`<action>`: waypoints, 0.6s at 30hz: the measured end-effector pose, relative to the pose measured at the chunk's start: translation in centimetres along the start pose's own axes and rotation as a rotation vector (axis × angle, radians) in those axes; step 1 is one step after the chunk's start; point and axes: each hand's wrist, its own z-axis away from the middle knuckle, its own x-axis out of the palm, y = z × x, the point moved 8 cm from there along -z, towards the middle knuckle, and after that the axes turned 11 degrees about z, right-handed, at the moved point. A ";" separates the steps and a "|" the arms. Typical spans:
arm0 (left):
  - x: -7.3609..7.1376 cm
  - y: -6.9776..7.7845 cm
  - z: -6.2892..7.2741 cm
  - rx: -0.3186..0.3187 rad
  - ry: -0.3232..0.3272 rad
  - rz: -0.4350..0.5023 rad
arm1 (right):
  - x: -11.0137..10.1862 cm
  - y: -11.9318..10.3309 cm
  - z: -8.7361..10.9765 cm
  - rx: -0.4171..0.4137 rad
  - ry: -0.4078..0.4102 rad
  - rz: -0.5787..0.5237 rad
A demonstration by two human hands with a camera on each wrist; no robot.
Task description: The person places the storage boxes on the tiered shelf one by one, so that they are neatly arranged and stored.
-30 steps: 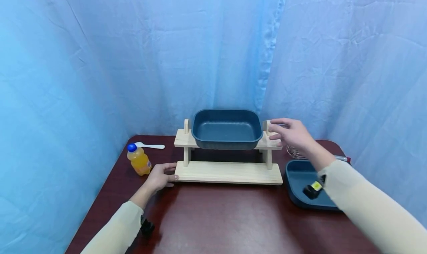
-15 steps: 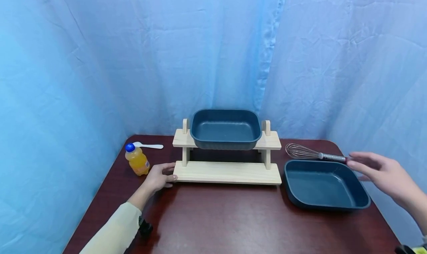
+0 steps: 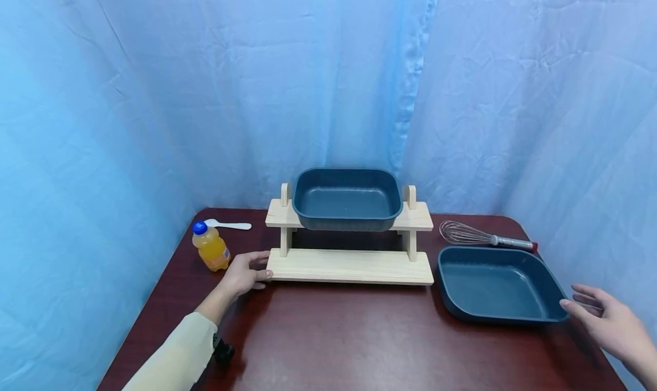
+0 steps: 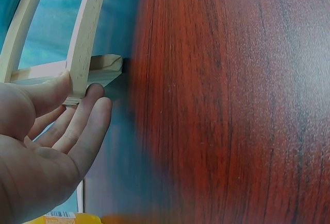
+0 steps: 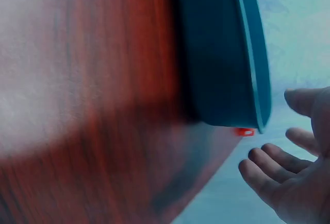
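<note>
A two-tier wooden rack (image 3: pixel 349 264) stands mid-table with a dark blue rectangular tray (image 3: pixel 349 202) on its upper shelf. My left hand (image 3: pixel 240 276) holds the left end of the lower board; in the left wrist view the thumb (image 4: pixel 54 92) and fingers lie about that board's end. A second dark blue tray (image 3: pixel 500 285) sits on the table to the right. Beside its right end my right hand (image 3: pixel 611 325) is spread, thumb close to the rim. In the right wrist view a gap shows between the fingers (image 5: pixel 265 170) and the tray (image 5: pixel 221 54).
A whisk (image 3: pixel 482 236) lies behind the right tray. At the left are an orange drink bottle (image 3: pixel 212 247) with a blue cap and a white spoon (image 3: pixel 231 225). Blue curtains (image 3: pixel 328 83) hang round the dark red table (image 3: pixel 349 328).
My right hand has moved from the rack's upper right end, over the whisk handle, to the right tray's near right corner. The left hand stays at the rack.
</note>
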 end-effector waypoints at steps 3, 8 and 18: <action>0.1 0.0 0.1 -0.002 0.000 0.001 | 0.7 0.7 -0.4 0.007 -0.016 0.006; 0.2 0.0 0.1 -0.003 -0.005 0.004 | 2.3 1.7 -1.0 0.027 -0.086 -0.092; 0.2 -0.1 0.1 -0.016 -0.005 0.008 | 4.5 2.9 -1.4 0.137 -0.272 -0.422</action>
